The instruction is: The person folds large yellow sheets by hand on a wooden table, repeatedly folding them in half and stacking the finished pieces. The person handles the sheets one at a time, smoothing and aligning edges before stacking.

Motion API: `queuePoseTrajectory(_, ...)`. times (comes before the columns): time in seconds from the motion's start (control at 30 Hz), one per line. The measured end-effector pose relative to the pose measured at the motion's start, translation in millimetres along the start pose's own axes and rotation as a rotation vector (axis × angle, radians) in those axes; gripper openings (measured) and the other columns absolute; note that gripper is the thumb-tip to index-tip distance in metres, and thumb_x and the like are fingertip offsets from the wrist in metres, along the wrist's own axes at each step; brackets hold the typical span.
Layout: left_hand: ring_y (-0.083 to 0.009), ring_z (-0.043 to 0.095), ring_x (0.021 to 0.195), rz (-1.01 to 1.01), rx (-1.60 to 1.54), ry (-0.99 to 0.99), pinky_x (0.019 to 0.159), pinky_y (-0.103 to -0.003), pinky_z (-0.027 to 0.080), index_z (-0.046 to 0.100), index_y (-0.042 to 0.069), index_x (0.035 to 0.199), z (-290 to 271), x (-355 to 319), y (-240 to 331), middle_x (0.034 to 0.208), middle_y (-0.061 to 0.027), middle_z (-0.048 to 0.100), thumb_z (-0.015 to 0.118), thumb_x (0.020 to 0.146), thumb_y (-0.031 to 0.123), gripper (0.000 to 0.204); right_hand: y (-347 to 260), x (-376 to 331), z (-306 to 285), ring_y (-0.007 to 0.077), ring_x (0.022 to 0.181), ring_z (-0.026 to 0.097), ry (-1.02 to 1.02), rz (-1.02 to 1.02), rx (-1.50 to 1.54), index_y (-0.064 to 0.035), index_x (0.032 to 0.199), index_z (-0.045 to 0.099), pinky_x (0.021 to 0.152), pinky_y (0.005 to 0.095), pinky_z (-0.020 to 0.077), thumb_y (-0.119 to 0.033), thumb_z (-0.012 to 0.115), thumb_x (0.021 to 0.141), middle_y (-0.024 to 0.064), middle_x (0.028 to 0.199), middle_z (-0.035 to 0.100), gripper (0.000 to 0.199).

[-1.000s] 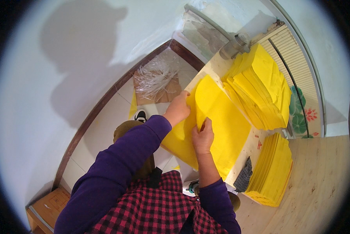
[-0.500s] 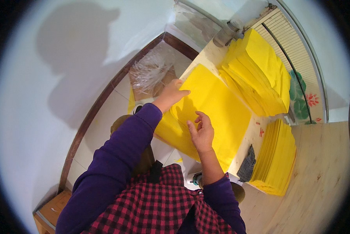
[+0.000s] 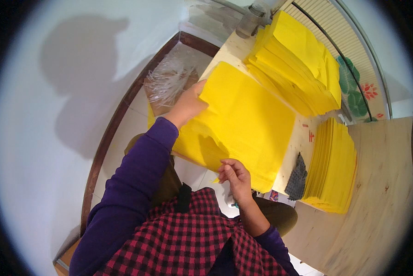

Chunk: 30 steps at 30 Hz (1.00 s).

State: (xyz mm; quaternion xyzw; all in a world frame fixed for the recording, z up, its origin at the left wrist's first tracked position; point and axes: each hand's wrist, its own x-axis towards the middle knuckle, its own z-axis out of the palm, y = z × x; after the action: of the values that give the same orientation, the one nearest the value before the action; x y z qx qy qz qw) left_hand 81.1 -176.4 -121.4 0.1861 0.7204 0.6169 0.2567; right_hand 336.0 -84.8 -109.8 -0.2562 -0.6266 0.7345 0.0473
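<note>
A pile of yellow, felt-like fabric sheets [image 3: 255, 119] lies in front of me on the pale board, its top sheet rising in a fold toward the left. My left hand [image 3: 190, 105] grips the left edge of the fabric, part of its fingers hidden by the sheet. At the near edge of the pile, my right hand [image 3: 238, 177] has its thumb and fingers pressed together. Whatever is between those fingertips, if anything, is too small to make out.
Behind the pile stands a tall yellow fabric stack [image 3: 298, 60], with another yellow stack [image 3: 330, 168] to the right. A dark grey cloth [image 3: 296, 178] lies between pile and right stack. A clear jar [image 3: 251, 20] stands at the back; clear plastic strands [image 3: 169, 80] lie on the left.
My right hand has come down toward me from over the sheet to its near edge, its fingers closing. My left hand has shifted slightly left and taken hold of the fabric's edge.
</note>
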Motion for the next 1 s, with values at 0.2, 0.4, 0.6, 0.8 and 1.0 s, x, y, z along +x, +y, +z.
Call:
queuePoseTrajectory(0.2, -0.0175, 0.061, 0.085, 0.015, -0.098, -0.023, 0.072, -0.027, 0.048, 0.040, 0.009, 0.142, -3.4, -4.5, -0.7, 0.099, -0.0126, 0.062, 0.062, 0.081, -0.001, 0.066, -8.1, 26.5, -8.1, 0.0085, 0.064, 0.054, 0.187, -0.274, -0.338, -0.0011, 0.103, 0.061, 0.058, 0.0231, 0.0454, -0.009, 0.061, 0.091, 0.0035, 0.081, 0.062, 0.014)
queuePoseTrajectory(0.4, -0.0173, 0.060, 0.089, -0.139, -0.003, 0.011, 0.075, -0.027, 0.048, 0.044, 0.008, 0.138, -10.2, 1.9, -12.8, 0.104, -0.0134, 0.061, 0.064, 0.088, 0.015, 0.055, -22.8, 65.7, 9.5, 0.0302, 0.088, 0.060, 0.157, -0.536, -0.934, -0.0055, 0.098, 0.062, 0.078, 0.0362, 0.0492, -0.011, 0.073, 0.074, 0.0133, 0.094, 0.062, 0.027)
queuePoseTrajectory(0.6, -0.0160, 0.056, 0.103, -0.062, -0.009, 0.051, 0.086, -0.027, 0.045, 0.049, 0.008, 0.134, -9.6, 4.7, -20.0, 0.118, -0.0117, 0.058, 0.060, 0.093, 0.030, 0.048, -32.4, 89.3, 48.7, 0.0325, 0.095, 0.056, 0.103, -0.673, -1.076, -0.0063, 0.103, 0.057, 0.079, 0.0401, 0.0480, -0.015, 0.073, 0.072, 0.0126, 0.100, 0.058, 0.036)
queuePoseTrajectory(0.8, -0.0161, 0.049, 0.116, 0.000, -0.186, 0.036, 0.097, -0.027, 0.040, 0.051, 0.001, 0.130, -11.6, 1.0, -18.1, 0.127, -0.0110, 0.055, 0.054, 0.096, 0.037, 0.050, -39.5, 100.4, 62.0, 0.0304, 0.092, 0.057, 0.123, -0.676, -1.155, -0.0086, 0.098, 0.060, 0.076, 0.0403, 0.0489, -0.017, 0.069, 0.074, 0.0106, 0.095, 0.059, 0.027)
queuePoseTrajectory(1.0, -0.0152, 0.053, 0.109, -0.056, -0.329, -0.002, 0.087, -0.028, 0.045, 0.049, 0.002, 0.130, -12.2, -4.4, -9.1, 0.125, -0.0087, 0.055, 0.050, 0.096, 0.044, 0.054, -38.9, 107.7, 60.9, 0.0286, 0.083, 0.060, 0.184, -0.751, -1.166, -0.0106, 0.088, 0.063, 0.069, 0.0388, 0.0501, -0.015, 0.067, 0.076, 0.0071, 0.085, 0.061, 0.013)
